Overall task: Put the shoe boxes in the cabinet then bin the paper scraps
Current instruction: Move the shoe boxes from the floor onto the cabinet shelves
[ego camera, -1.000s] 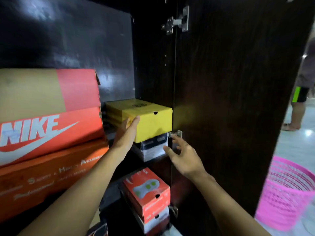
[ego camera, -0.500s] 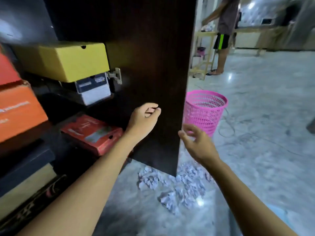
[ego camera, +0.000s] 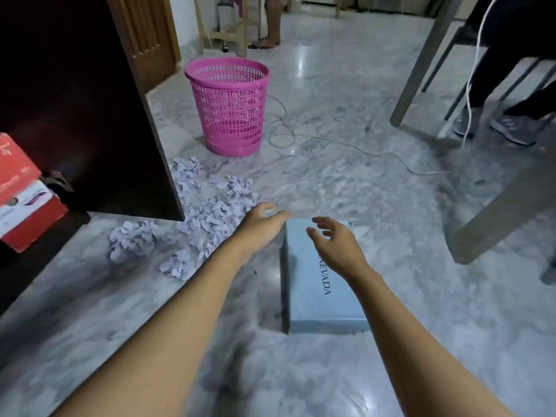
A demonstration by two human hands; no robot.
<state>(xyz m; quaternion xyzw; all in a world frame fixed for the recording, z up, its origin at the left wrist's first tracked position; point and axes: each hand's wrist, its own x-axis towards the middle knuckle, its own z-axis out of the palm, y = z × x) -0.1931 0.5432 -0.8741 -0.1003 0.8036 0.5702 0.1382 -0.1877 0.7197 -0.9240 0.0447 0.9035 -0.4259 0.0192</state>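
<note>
Pale blue shoe box [ego camera: 313, 308] lying flat, crumpled paper scraps [ego camera: 210, 219] beside it, pink bin [ego camera: 230, 115] beyond.

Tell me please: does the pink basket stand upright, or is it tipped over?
Upright. The pink basket stands on its base on the floor, its open rim facing up.

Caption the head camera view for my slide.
The left hand and right hand reach for a light blue shoe box on the marble floor; paper scraps and pink basket beyond.

Grey marble floor [ego camera: 346, 182] lies between a wooden door [ego camera: 144, 40] and table legs [ego camera: 422, 61].
</note>
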